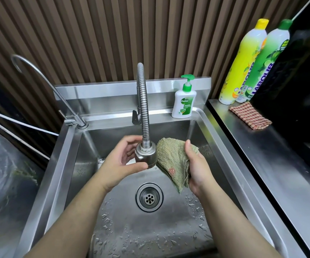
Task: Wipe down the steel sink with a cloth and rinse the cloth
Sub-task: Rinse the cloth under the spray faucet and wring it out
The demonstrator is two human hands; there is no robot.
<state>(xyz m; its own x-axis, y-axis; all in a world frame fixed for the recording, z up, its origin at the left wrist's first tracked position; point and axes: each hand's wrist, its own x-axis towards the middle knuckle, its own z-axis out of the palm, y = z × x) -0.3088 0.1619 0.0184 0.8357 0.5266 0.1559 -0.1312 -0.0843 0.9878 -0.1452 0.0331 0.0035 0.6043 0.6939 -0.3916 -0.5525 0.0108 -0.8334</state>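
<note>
Item, green terry cloth: you are holding it in your right hand over the basin, thumb pressing down on its top face and fingers curling underneath, so the grip is pinching the cloth's right edge. Its free bulk is spreading away from that grip toward the spray head, likely so that water will be falling onto open fabric rather than onto your knuckles. Its long axis is running far-to-near, with the loose corner hanging below the grip and pointing down at the basin floor beside the drain. Your left hand is wrapping the spray head, thumb in front and fingers behind, apparently aiming it; no stream is showing. Both hands are hovering inside the steel sink, droplets lying on its floor. A soap bottle is standing on the ledge beyond the grip.
</note>
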